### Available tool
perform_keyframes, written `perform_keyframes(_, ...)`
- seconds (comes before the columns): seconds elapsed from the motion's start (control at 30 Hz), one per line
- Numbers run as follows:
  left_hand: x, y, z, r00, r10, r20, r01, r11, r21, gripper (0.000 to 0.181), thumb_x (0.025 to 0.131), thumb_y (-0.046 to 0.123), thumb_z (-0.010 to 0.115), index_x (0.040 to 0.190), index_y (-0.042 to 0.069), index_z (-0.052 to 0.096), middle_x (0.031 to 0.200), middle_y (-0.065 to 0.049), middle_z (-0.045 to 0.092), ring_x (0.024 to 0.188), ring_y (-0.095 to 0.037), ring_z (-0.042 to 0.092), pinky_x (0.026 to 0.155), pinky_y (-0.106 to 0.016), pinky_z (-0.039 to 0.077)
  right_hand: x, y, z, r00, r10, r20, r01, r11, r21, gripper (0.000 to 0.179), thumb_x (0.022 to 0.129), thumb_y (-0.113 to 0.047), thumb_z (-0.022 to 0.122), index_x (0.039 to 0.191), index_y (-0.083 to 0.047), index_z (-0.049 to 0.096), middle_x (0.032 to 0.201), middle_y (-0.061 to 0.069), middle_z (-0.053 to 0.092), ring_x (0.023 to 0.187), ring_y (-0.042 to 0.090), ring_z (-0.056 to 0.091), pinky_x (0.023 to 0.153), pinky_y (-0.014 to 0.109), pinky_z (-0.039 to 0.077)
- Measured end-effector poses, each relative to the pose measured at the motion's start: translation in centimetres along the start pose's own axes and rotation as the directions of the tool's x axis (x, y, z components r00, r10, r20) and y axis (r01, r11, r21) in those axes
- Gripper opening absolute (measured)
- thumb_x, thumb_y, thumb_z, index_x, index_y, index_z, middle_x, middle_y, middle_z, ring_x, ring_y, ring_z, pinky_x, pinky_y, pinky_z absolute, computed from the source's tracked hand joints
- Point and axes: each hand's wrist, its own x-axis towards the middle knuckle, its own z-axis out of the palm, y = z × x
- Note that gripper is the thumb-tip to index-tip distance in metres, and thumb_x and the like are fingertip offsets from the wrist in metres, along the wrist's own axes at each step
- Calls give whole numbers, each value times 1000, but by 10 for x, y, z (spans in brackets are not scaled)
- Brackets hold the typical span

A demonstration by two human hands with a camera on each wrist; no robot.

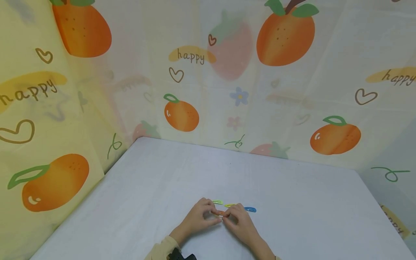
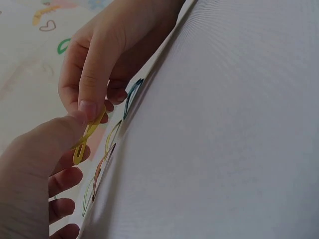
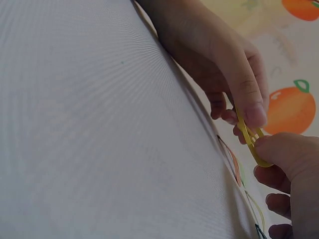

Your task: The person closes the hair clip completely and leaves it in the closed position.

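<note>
A yellow snap hair clip point(image 2: 81, 153) is held between both hands above the white surface; its inner strip seems to stand apart from its frame. My left hand point(image 1: 201, 215) pinches one end between thumb and forefinger, its other fingers loosely curled below. From the other end, my right hand point(image 1: 242, 224) pinches it with thumb and fingertips. Just beyond the hands lie an orange clip point(image 1: 221, 213), a green clip point(image 1: 218, 202), another yellow clip point(image 1: 229, 205) and a blue clip point(image 1: 250, 209). In the head view the fingers largely hide the held clip.
A white-covered table point(image 1: 156, 169) spreads around the hands. Behind it and to the left hang curtains point(image 1: 201, 21) printed with oranges, hearts and the word "happy". A black strap or device point(image 1: 182, 255) sits at the left wrist.
</note>
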Motion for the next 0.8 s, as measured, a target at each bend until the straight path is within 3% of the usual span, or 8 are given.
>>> perform_keyframes(0.2, 1, 1, 0, 1000, -6, 23, 6, 1000, 6, 18, 74, 32, 72, 79, 16, 68, 80, 13, 54, 75, -3, 43, 66, -17, 37, 1, -2, 0, 999, -18, -37, 18, 1000, -2, 20, 70, 2, 70, 77, -14, 59, 78, -7, 58, 73, 9, 44, 65, 24, 38)
perform_keyframes(0.4, 1, 1, -1, 999, -18, 27, 18, 1000, 25, 14, 75, 28, 72, 78, 16, 66, 80, 13, 55, 74, -3, 43, 65, -17, 37, 1, 0, 0, 998, -4, -69, 4, 1000, 0, 8, 80, -14, 67, 76, -14, 59, 78, -11, 57, 74, 9, 46, 64, 24, 39)
perform_keyframes(0.5, 1, 0, -1, 999, -14, 31, 13, 1000, 28, 12, 74, 25, 72, 77, 15, 66, 79, 13, 56, 74, -3, 44, 66, -18, 38, 0, 0, 1, 997, -4, -75, 5, 1000, 7, 12, 85, -23, 62, 76, -14, 59, 78, -10, 57, 73, 9, 46, 64, 24, 38)
perform_keyframes(0.8, 2, 2, -3, 998, -32, 46, 34, 999, -39, 13, 77, 19, 70, 68, 15, 62, 74, 13, 56, 71, -3, 45, 63, -19, 39, 0, 0, 0, 997, 60, -45, -59, 998, 25, 13, 82, -20, 65, 75, -11, 59, 76, -5, 58, 73, 8, 48, 63, 24, 40)
